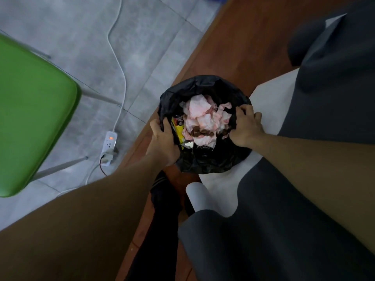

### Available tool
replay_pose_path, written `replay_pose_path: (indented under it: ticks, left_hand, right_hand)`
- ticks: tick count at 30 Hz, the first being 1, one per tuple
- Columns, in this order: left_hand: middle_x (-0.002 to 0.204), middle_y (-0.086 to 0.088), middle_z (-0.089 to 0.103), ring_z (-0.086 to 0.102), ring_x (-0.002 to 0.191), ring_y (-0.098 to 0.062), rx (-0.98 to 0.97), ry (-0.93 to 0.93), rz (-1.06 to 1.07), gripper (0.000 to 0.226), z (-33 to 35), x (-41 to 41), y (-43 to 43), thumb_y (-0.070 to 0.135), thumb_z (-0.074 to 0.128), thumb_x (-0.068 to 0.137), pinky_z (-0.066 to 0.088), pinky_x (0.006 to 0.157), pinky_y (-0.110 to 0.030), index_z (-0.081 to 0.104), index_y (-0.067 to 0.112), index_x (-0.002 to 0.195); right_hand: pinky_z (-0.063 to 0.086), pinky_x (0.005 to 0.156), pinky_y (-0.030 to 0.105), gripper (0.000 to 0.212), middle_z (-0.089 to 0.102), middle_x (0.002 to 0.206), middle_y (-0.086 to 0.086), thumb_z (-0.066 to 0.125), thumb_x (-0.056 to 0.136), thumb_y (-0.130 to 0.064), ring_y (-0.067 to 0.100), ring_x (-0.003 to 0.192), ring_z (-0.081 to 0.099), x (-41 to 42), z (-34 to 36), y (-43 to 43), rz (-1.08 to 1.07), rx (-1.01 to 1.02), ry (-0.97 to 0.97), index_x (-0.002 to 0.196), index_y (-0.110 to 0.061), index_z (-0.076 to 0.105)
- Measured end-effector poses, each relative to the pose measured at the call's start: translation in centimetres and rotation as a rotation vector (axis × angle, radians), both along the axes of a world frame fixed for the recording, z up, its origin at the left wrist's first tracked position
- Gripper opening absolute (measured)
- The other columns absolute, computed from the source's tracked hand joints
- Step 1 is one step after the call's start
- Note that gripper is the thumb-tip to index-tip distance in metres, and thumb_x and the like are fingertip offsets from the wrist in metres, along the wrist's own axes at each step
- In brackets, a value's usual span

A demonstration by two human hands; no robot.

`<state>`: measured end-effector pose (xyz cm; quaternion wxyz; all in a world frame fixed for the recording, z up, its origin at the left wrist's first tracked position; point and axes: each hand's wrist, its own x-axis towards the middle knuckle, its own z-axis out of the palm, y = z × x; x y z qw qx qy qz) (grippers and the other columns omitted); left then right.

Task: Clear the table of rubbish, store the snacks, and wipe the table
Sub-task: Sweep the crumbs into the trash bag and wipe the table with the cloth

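Green chair seat (30, 118) stands well left of the black bin bag (213, 161), with a white power strip (109, 145) on the floor between them. My left hand (162, 138) grips the bag's left rim, fingers curled over it. Inside lie a yellow wrapper (179, 131) and crumpled pinkish tissues (203, 118). My right hand (246, 128) grips the right rim, fingers clamped on the plastic.

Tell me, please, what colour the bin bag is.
The bin bag is black, best in head view.
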<state>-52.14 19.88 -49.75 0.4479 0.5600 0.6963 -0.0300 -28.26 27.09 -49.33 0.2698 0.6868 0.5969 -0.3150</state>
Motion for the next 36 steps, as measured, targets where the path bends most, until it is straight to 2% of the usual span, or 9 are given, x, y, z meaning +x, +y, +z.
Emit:
replay_pose_path:
  ticks: [4,8,12,14,17,19,24,29,36]
  left_hand:
    - [0.153,-0.021,-0.005,0.038,0.129,-0.043,-0.071,-0.068,0.011,0.093,-2.4,0.6,0.3,0.009,0.062,0.083,0.042,0.103,-0.033,0.003,0.005,0.155]
    - [0.148,-0.014,0.001,0.048,0.117,-0.041,-0.100,-0.095,-0.007,0.091,-3.2,1.1,0.1,0.011,0.062,0.084,0.047,0.096,-0.037,0.005,0.007,0.154]
    - [0.149,-0.010,-0.002,0.049,0.117,-0.038,-0.181,-0.065,-0.034,0.094,-3.1,1.2,0.0,0.018,0.064,0.087,0.047,0.092,-0.034,0.000,0.008,0.155]
    - [0.152,-0.008,-0.004,0.049,0.118,-0.039,-0.243,-0.040,-0.060,0.095,-2.6,1.1,0.6,0.024,0.062,0.089,0.046,0.091,-0.034,-0.003,0.011,0.156]
    - [0.159,-0.008,-0.009,0.044,0.129,-0.039,-0.286,0.030,-0.137,0.090,-1.0,0.4,1.8,0.029,0.057,0.092,0.045,0.096,-0.035,-0.004,0.015,0.157]
    - [0.161,-0.009,-0.010,0.037,0.137,-0.037,-0.256,0.060,-0.200,0.088,0.6,-0.2,2.6,0.032,0.056,0.092,0.042,0.103,-0.037,-0.001,0.016,0.158]
    - [0.161,-0.012,0.015,0.038,0.137,-0.040,-0.126,0.093,-0.235,0.073,6.8,-1.6,5.3,0.034,0.048,0.093,0.039,0.108,-0.046,0.017,0.014,0.156]
    - [0.149,-0.011,0.037,0.041,0.134,-0.036,0.000,0.172,-0.337,0.059,16.2,-2.3,7.2,0.040,0.034,0.096,0.039,0.105,-0.044,0.032,0.011,0.147]
    - [0.156,-0.011,0.033,0.032,0.141,-0.032,0.125,0.290,-0.398,0.059,28.6,-2.5,7.1,0.040,0.032,0.102,0.031,0.114,-0.045,0.025,0.011,0.153]
  right_hand:
    - [0.043,0.098,0.041,0.086,0.013,0.154,0.002,0.067,0.089,-0.030,0.038,0.130,0.025,0.5,-2.5,0.2,-0.012,-0.008,-0.047,0.156,-0.015,0.015]
    - [0.043,0.100,0.041,0.084,0.013,0.154,0.002,0.064,0.089,-0.033,0.038,0.130,0.025,0.7,-3.3,0.0,-0.015,-0.009,-0.075,0.156,-0.017,0.015]
    - [0.041,0.104,0.041,0.077,0.009,0.157,0.000,0.061,0.092,-0.033,0.038,0.134,0.021,0.3,-2.9,0.0,-0.055,-0.061,-0.064,0.154,-0.017,0.018]
    - [0.036,0.110,0.042,0.078,0.002,0.162,-0.003,0.058,0.094,-0.035,0.039,0.141,0.014,-0.1,-2.4,0.3,-0.070,-0.107,-0.062,0.156,-0.017,0.015]
    - [0.027,0.116,0.050,0.077,-0.003,0.165,-0.006,0.054,0.097,-0.040,0.039,0.148,0.001,-1.0,-0.9,0.7,-0.086,-0.135,-0.052,0.158,-0.021,0.012]
    - [0.024,0.117,0.055,0.075,-0.002,0.165,-0.007,0.052,0.097,-0.044,0.038,0.149,-0.001,-1.7,0.7,0.8,-0.083,-0.121,-0.022,0.158,-0.024,0.014]
    - [0.023,0.117,0.055,0.069,0.009,0.166,-0.001,0.043,0.098,-0.054,0.033,0.150,0.008,-3.4,7.0,1.1,-0.022,-0.006,0.079,0.156,-0.024,0.024]
    - [0.010,0.120,0.056,0.071,0.009,0.167,0.001,0.034,0.099,-0.060,0.031,0.152,0.006,-4.4,15.9,1.6,0.039,0.055,0.133,0.158,-0.023,0.021]
    - [0.000,0.121,0.052,0.077,0.010,0.167,0.000,0.021,0.097,-0.070,0.029,0.153,0.002,-4.4,28.2,1.6,0.131,0.157,0.172,0.159,-0.024,0.017]
